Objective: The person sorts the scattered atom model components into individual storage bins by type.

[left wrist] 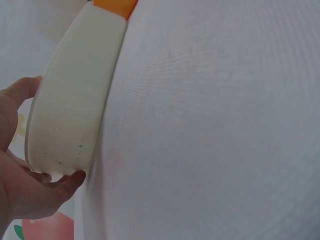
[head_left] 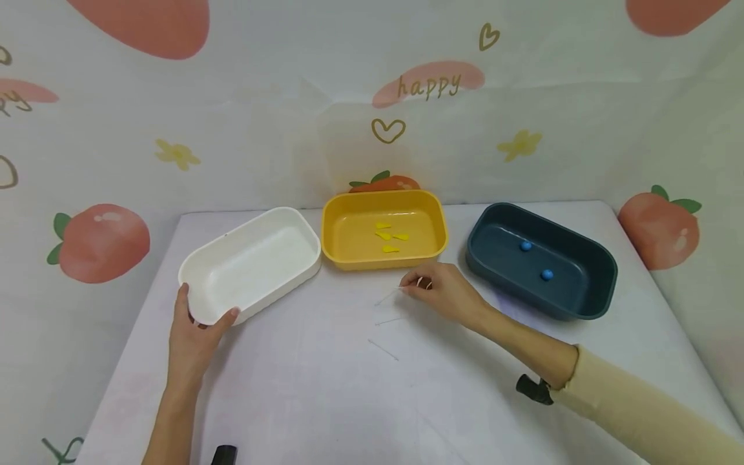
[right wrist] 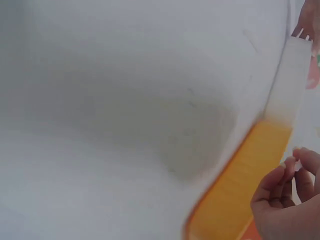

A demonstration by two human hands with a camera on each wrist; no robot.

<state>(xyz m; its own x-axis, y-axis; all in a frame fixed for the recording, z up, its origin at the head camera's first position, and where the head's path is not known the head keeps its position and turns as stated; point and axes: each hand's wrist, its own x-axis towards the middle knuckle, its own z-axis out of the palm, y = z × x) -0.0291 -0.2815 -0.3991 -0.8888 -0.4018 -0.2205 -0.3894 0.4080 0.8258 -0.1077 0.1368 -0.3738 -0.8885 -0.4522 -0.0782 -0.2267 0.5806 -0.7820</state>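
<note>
The white tray (head_left: 256, 261) stands at the left of the table, and my left hand (head_left: 194, 342) grips its near left corner, thumb on the front side and fingers at the left end. In the left wrist view the thumb (left wrist: 75, 181) presses low on the tray's wall. My right hand (head_left: 444, 290) is just in front of the yellow tray (head_left: 343, 258), fingertips together on a tiny pale thing, whose kind is too small to tell. Thin grey lines (head_left: 383, 349) show on the cloth below that hand; whether these are marks or slender objects I cannot tell.
Several small yellow pieces (head_left: 391, 248) lie in the yellow tray. A dark blue tray (head_left: 540, 297) stands at the right with two blue balls (head_left: 526, 246) in it. A patterned cloth (head_left: 267, 129) hangs behind the white-covered table (head_left: 302, 387).
</note>
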